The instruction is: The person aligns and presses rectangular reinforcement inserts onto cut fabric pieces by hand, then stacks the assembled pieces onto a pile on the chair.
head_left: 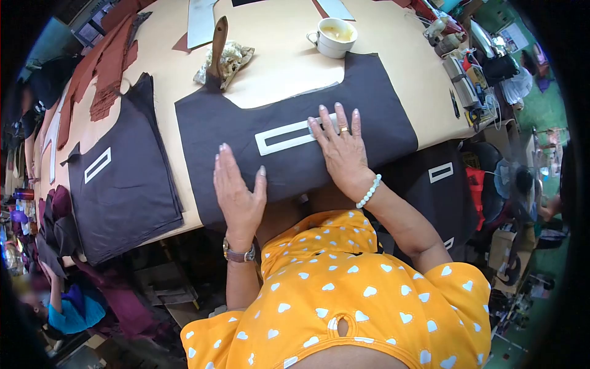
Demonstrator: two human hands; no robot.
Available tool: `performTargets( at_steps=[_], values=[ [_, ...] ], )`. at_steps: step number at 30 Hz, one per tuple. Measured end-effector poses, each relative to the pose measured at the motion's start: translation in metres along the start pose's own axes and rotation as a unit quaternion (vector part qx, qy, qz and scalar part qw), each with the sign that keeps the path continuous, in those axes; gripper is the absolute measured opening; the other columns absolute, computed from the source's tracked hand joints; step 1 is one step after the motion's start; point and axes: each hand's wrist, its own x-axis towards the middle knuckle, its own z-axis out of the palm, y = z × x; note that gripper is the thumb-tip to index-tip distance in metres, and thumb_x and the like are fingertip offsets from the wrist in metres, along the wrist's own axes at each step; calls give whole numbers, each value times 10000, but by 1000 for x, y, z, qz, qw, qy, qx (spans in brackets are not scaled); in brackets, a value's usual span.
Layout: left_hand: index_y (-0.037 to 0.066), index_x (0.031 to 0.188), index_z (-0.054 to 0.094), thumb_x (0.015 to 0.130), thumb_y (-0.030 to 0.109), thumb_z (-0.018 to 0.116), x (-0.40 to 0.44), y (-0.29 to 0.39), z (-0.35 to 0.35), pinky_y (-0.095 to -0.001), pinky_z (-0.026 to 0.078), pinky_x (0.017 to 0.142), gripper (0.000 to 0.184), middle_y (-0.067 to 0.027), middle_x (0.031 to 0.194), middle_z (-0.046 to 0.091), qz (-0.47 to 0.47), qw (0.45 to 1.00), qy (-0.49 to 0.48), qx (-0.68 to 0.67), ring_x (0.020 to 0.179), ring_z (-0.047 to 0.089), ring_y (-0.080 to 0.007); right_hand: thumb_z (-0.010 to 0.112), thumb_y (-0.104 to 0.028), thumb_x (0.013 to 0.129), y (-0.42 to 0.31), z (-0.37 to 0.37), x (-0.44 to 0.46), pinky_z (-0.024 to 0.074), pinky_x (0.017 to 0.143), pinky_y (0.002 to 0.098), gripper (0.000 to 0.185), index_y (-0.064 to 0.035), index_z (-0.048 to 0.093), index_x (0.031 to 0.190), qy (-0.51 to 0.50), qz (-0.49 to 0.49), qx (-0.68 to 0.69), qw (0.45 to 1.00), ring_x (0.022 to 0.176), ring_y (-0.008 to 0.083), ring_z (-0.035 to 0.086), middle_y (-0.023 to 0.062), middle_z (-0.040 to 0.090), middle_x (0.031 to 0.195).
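Note:
A dark fabric piece [233, 135] with a curved cutout at its top lies across the table in front of me. On it sits a white rectangular frame-shaped strip [286, 137]. My right hand [341, 147] rests flat over the strip's right end, fingers spread. My left hand [238, 194] is on the fabric's lower left part, fingers extended and thumb apart, holding nothing. A brush with a wooden handle [218, 46] stands by a crumpled whitish bundle [232, 64] at the fabric's upper left edge. A white cup [336, 40] with pale yellowish contents is beyond the fabric.
On the left of the table [279, 77] lies a stack of dark pieces [123, 184], the top one bearing a white frame strip. Reddish-brown cloth [92, 74] is behind it. Boxes and tools crowd the right edge. Another person [77, 310] is at lower left.

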Motion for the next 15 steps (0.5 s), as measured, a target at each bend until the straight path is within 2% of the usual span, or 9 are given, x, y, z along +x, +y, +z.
performTargets(
  at_steps=[3,7,8,11,15],
  values=[
    [-44,1353,284,793,189,636,3,-14,-9,-438,286,1033,702,-249,1333,389,-34,999,24,27,1235,365,-403,449,-240,867,-16,-5,4,77,1079,563,592,-121,262,1416,-20,-25,-17,999,1347,366,176,123,237,1457],
    [-46,1352,282,785,143,627,3,-30,-20,-439,307,1018,689,-253,1313,406,-59,995,57,51,1211,384,-409,440,-244,865,-39,-16,11,91,1081,558,562,-50,325,1379,-8,-46,-29,998,1342,364,191,130,245,1449],
    [-46,1351,285,784,128,622,1,-34,-22,-440,307,1018,682,-254,1313,406,-67,994,61,56,1211,383,-411,443,-248,856,-45,-15,14,91,1084,553,542,-20,382,1344,10,-43,-44,998,1342,362,194,134,245,1449],
    [-45,1349,291,784,119,618,-4,-37,-27,-439,307,1020,673,-251,1315,408,-77,994,69,41,1212,384,-412,457,-253,844,-57,-24,19,89,1085,554,535,-19,415,1324,-12,-61,-83,995,1342,364,194,136,242,1451],
    [-44,1346,298,783,113,615,-8,-35,-30,-439,308,1020,665,-248,1313,414,-90,993,59,42,1209,389,-411,439,-275,859,-67,-26,21,83,1082,557,529,-25,422,1324,25,-87,-73,993,1345,366,187,134,232,1458]
  ],
)
